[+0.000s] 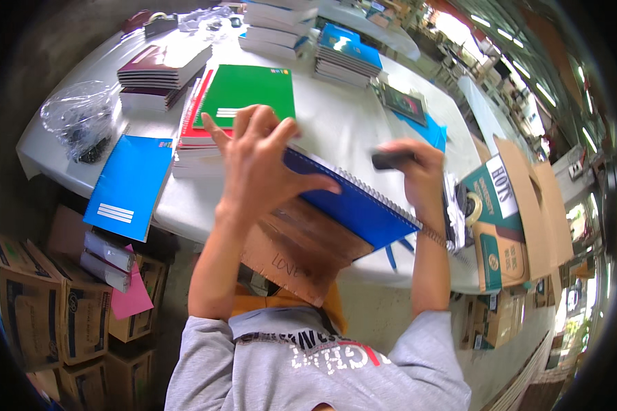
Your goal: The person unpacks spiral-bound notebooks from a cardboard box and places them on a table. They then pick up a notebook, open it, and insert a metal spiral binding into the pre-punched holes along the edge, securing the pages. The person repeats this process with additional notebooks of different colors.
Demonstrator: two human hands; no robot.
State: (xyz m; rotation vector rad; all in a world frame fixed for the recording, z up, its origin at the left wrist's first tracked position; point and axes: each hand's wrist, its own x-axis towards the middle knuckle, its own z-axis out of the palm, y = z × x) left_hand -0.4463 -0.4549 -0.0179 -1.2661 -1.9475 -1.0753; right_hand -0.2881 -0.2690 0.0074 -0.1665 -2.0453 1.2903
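Left grip (259,163) is sitting splayed wide, thumb pressing on the cover of the dark blue spiral notebook (363,198). Notebook is tilting over brown cardboard (310,236) at the near side of the white tabletop (343,120), coil on its far side. Right grip (423,168) is curling around a blurred black object (392,159), right of the notebook's middle. Green notebook (253,89) is topping a stack far-left; light blue notebook (130,179) is overhanging the near-left edge; cardboard carton (504,236) is standing right.
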